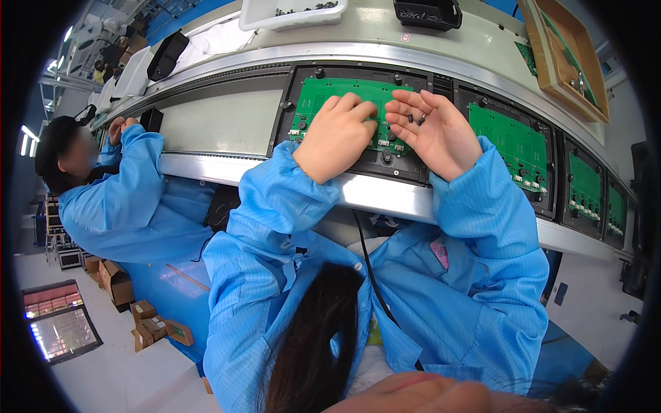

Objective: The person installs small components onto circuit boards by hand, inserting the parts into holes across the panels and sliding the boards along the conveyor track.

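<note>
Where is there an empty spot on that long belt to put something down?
The bare grey stretch of belt between the co-worker and the green circuit board is free. Rightward it is crowded: the left hand and right hand cover that board, and more green boards follow closely.

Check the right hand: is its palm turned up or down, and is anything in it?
Palm up: the right hand is cupped open, with a few small dark parts lying on its fingers.

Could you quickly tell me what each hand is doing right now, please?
Left hand: fingers curled, pressing on the green circuit board.
Right hand: open, palm up, cupping small black parts.
</note>
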The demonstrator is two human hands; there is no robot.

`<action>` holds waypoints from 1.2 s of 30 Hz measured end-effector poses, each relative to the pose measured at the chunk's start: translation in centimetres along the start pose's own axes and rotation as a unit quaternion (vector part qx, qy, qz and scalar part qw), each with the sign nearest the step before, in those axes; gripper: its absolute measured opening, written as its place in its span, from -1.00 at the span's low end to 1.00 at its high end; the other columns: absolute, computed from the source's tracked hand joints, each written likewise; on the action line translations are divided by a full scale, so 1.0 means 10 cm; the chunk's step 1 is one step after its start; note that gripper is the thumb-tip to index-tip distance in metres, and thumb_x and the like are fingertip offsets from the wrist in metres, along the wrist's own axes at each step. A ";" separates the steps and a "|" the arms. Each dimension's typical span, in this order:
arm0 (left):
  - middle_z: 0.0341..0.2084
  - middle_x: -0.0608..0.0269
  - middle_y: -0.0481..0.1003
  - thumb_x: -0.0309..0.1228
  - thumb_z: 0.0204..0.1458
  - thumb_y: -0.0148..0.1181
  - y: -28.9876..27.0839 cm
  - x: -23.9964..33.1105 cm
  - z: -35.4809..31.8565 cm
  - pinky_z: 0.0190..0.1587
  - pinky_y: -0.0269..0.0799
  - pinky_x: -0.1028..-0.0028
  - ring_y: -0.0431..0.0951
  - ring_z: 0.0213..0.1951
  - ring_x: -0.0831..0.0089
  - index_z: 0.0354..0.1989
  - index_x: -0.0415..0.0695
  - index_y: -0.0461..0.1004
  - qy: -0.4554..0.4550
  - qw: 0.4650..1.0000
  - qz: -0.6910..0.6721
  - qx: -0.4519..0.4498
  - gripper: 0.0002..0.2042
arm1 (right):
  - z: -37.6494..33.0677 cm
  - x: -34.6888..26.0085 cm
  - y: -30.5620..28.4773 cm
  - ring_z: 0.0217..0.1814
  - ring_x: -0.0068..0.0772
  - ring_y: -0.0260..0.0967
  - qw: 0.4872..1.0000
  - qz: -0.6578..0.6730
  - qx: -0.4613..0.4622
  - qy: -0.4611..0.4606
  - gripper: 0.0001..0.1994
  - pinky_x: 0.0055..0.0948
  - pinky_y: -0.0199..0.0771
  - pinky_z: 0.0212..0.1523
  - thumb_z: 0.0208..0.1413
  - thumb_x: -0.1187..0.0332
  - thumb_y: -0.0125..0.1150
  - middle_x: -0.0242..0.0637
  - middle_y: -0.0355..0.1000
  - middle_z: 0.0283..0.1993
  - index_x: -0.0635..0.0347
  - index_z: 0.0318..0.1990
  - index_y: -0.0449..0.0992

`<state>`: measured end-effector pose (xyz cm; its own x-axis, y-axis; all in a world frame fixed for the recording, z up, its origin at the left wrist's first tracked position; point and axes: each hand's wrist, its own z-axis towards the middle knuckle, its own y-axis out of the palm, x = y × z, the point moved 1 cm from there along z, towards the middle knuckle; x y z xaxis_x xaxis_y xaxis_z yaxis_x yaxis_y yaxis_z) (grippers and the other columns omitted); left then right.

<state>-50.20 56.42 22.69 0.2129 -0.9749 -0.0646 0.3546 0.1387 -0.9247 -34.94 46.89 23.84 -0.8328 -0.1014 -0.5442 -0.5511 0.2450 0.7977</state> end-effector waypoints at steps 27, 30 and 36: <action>-0.20 0.32 0.40 -0.42 -0.23 0.14 0.22 -0.03 0.17 -0.02 0.21 0.33 0.29 -0.06 0.27 -0.50 -0.10 0.53 -0.008 0.992 -0.120 0.036 -0.90 | 0.06 -0.07 -0.01 -0.10 -0.30 0.30 0.999 0.025 0.010 -0.032 -0.61 -0.41 0.33 -0.02 0.16 0.27 -0.11 -0.05 0.32 -0.11 0.44 0.00 0.28; -0.22 0.31 0.40 -0.43 -0.25 0.14 0.25 -0.05 0.21 -0.01 0.20 0.32 0.29 -0.06 0.26 -0.52 -0.09 0.54 0.010 0.992 -0.120 0.031 -0.90 | 0.07 -0.07 -0.03 -0.10 -0.29 0.30 0.999 0.032 0.009 -0.028 -0.61 -0.41 0.33 -0.02 0.16 0.27 -0.11 -0.06 0.32 -0.11 0.44 0.00 0.28; -0.28 0.30 0.41 -0.43 -0.30 0.14 0.18 -0.02 0.25 -0.01 0.20 0.31 0.29 -0.06 0.26 -0.55 -0.09 0.54 0.026 0.994 -0.106 0.025 -0.90 | 0.10 -0.10 -0.03 -0.10 -0.29 0.30 0.999 0.040 0.010 -0.028 -0.61 -0.40 0.33 -0.03 0.15 0.27 -0.10 -0.05 0.32 -0.11 0.44 0.00 0.29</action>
<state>-47.31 57.31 22.03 0.0821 -0.9907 0.1083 0.4321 -0.0625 -0.8996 -33.89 47.82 23.85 -0.8699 -0.0275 -0.4924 -0.4809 0.2686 0.8346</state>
